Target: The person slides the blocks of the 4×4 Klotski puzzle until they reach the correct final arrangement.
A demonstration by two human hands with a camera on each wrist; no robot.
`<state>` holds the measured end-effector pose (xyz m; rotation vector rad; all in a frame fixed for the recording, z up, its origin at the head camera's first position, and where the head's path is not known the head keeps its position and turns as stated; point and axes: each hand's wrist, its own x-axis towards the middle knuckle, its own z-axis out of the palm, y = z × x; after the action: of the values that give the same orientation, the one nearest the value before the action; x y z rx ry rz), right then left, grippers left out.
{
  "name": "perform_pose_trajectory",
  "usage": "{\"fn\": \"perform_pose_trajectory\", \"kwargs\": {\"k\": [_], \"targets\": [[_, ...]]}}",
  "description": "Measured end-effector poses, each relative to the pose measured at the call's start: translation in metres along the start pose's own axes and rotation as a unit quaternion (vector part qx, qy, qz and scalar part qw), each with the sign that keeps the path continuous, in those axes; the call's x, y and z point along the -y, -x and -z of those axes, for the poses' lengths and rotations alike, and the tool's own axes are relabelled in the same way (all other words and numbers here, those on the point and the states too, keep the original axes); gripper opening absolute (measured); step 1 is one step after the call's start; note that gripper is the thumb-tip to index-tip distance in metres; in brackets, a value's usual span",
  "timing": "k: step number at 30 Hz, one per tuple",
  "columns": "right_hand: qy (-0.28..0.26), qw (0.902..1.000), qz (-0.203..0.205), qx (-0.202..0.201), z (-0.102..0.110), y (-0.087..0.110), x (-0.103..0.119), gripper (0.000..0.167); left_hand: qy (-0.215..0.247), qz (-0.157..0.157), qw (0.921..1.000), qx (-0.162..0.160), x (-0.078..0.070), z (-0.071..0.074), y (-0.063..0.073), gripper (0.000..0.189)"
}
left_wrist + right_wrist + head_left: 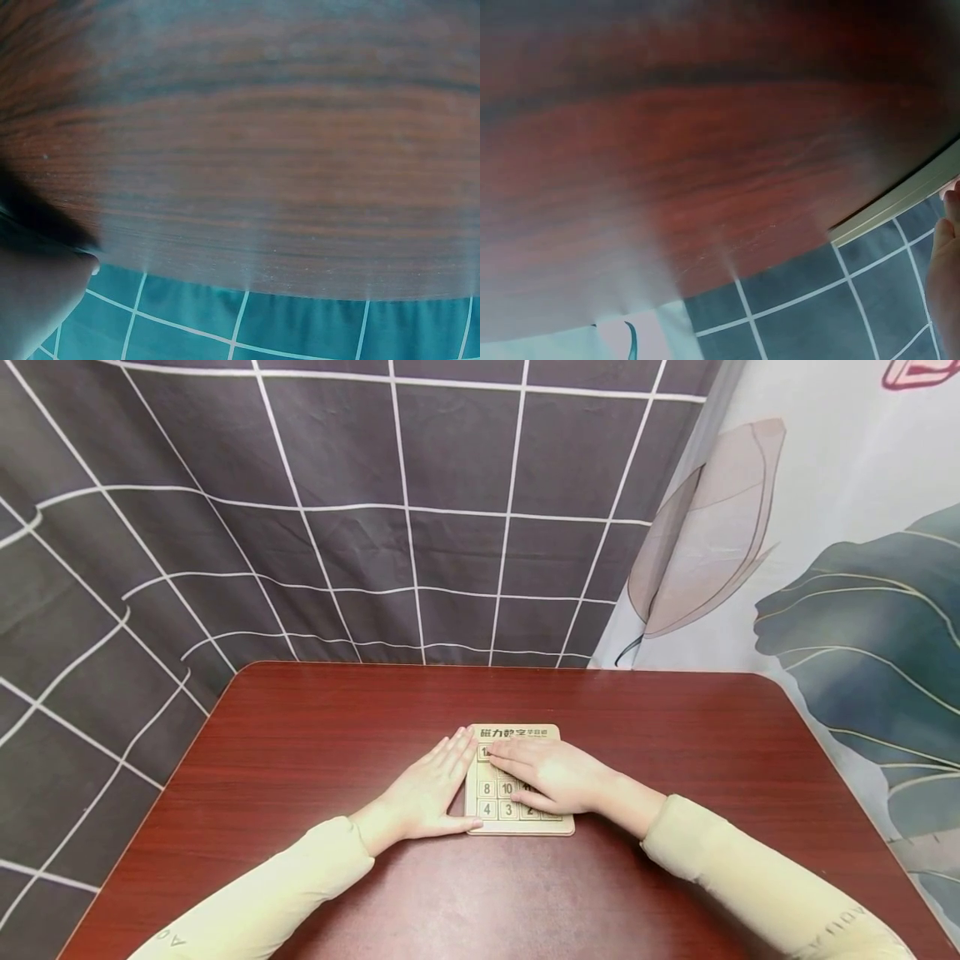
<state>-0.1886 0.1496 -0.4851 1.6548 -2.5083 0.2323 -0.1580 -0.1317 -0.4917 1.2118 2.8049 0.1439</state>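
A pale wooden number sliding puzzle point(517, 828) lies flat on the table, with printed Chinese characters along its top. Square number tiles point(487, 810) fill much of its frame; 8, 10, 4, 3 and 2 are readable. My left hand point(429, 789) rests along the puzzle's left side, fingers straight and thumb stretched to the lower left corner. Across the tiles lies my right hand point(558, 774), its fingers extended and pointing left, hiding much of the upper and right tiles. In the right wrist view, the puzzle's side edge point(900, 193) shows beside part of that hand.
The reddish-brown wooden table point(337, 718) has rounded far corners. Behind it and to the left hangs a dark grid-patterned curtain point(457, 460). A white leaf-print curtain point(697, 627) hangs at the right. Pale sleeves point(262, 885) cover both forearms.
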Motion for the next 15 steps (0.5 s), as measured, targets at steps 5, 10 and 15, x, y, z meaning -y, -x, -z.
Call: {"fn": "perform_pose_trajectory", "kwargs": {"k": [5,10,15], "targets": [[-0.006,0.9995,-0.025,0.021,0.0,-0.0032,-0.004,0.059,0.004,0.001,1.0,0.004,-0.0003,0.0002,-0.0004,0.111],[0.002,0.9994,-0.02,0.027,-0.0004,-0.0034,-0.0028,0.059,0.007,-0.003,1.0,-0.001,-0.0006,0.0011,-0.0006,0.11],[0.008,0.9999,0.001,0.009,0.0,-0.0014,0.0018,0.057,0.004,-0.003,1.0,-0.003,-0.0006,0.0014,-0.0007,0.109]]}}
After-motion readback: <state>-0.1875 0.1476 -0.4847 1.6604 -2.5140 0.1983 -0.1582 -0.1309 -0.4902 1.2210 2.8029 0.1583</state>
